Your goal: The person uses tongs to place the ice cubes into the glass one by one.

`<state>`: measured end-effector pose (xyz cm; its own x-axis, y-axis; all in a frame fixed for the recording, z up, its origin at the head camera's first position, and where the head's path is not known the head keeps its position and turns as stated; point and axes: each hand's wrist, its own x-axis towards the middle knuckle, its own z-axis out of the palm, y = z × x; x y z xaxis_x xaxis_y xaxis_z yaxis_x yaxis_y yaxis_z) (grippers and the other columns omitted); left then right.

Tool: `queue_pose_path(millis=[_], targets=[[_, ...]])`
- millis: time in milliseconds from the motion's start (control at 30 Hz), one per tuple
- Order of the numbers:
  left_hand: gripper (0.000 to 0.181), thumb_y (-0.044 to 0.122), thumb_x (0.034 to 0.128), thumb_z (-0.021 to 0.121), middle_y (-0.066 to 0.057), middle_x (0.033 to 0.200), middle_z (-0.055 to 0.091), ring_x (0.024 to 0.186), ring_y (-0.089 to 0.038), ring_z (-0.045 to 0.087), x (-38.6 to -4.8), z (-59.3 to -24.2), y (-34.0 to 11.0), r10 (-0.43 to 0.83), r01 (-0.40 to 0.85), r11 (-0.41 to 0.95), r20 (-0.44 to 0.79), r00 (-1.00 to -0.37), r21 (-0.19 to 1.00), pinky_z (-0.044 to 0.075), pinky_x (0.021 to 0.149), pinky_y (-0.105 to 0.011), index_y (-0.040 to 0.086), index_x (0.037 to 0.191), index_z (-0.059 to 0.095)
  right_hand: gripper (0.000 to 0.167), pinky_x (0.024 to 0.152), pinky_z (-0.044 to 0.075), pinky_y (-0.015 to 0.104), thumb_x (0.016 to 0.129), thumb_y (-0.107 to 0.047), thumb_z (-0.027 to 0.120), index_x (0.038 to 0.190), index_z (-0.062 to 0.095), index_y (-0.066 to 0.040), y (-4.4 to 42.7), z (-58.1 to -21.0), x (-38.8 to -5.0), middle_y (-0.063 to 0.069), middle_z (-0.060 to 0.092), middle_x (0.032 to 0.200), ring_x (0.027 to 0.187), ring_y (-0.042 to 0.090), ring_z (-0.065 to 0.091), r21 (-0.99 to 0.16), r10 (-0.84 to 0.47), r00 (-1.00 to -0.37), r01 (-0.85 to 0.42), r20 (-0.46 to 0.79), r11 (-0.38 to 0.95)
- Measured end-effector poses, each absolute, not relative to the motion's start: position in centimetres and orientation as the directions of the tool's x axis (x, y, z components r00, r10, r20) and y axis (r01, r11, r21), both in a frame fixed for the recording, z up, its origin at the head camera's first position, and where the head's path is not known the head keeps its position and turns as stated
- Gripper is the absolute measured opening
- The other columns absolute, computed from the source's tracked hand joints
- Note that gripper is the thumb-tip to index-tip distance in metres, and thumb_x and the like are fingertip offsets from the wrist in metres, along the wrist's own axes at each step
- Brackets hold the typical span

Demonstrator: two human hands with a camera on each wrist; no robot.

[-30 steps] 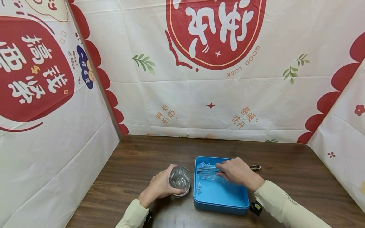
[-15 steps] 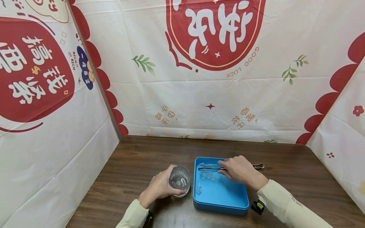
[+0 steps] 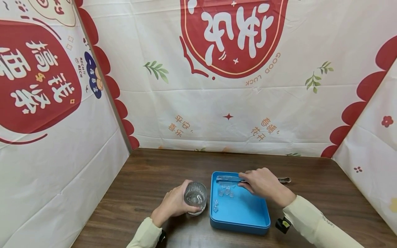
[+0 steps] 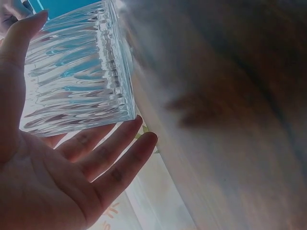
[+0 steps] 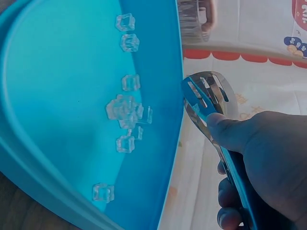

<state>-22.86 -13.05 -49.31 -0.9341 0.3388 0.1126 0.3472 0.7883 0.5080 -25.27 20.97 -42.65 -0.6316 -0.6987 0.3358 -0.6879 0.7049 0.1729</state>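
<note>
My left hand [image 3: 176, 200] holds a clear ribbed glass [image 3: 196, 196] at the left of a blue tray [image 3: 243, 210], thumb on the near side. In the left wrist view the thumb and fingers lie around the glass [image 4: 76, 72]. My right hand [image 3: 263, 184] grips metal tongs [image 3: 283, 180] over the far part of the tray. Their slotted heads [image 5: 211, 96] sit close together in the right wrist view; whether anything is between them I cannot tell. Several clear ice-like cubes [image 5: 124, 112] lie in the tray, mostly along one side, some bunched together.
Everything stands on a dark brown wooden table [image 3: 155, 168]. A white printed cloth [image 3: 217, 100] hangs behind the table, with more cloth at both sides. A black band [image 3: 283, 224] with a small device shows at the right wrist.
My right hand and the tongs have shifted slightly right and toward the tray's far edge, uncovering more of the cubes. The left hand and the glass stay in place.
</note>
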Motion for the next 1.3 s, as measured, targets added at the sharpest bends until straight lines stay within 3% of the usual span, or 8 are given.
queue_pose_path(millis=[867,1100,1300], targets=[[0.089,0.06,0.0619,0.086,0.0,0.11,0.068,0.094,-0.02,0.066,-22.8,-49.2,-12.9,0.34,0.359,0.787,0.132,-0.931,0.502,0.05,0.073,-0.043,0.022,0.133,0.048,0.023,0.044,0.031,0.017,0.087,-0.038,0.074,0.086,0.06,-0.019,19.7,-39.5,-24.4,-0.006,0.058,0.063,0.045,0.006,0.046,0.222,-0.724,-0.583,-0.701,0.367,0.677],[0.089,0.06,0.0602,0.087,-0.001,0.107,0.069,0.092,-0.02,0.067,-22.9,-49.4,-12.8,0.335,0.366,0.792,0.152,-0.93,0.488,0.05,0.071,-0.042,0.023,0.132,0.049,0.025,0.043,0.026,0.019,0.085,-0.034,0.077,0.081,0.057,-0.02,18.5,-39.0,-24.4,-0.008,0.05,0.06,0.044,0.005,0.041,0.251,-0.752,-0.517,-0.728,0.41,0.638],[0.09,0.06,0.0599,0.087,-0.002,0.108,0.069,0.092,-0.021,0.066,-22.8,-49.4,-12.8,0.332,0.359,0.792,0.144,-0.932,0.494,0.05,0.071,-0.042,0.023,0.132,0.048,0.023,0.044,0.028,0.018,0.086,-0.035,0.075,0.084,0.059,-0.02,17.3,-38.8,-24.2,-0.008,0.053,0.061,0.045,0.005,0.044,0.241,-0.763,-0.507,-0.745,0.401,0.622]])
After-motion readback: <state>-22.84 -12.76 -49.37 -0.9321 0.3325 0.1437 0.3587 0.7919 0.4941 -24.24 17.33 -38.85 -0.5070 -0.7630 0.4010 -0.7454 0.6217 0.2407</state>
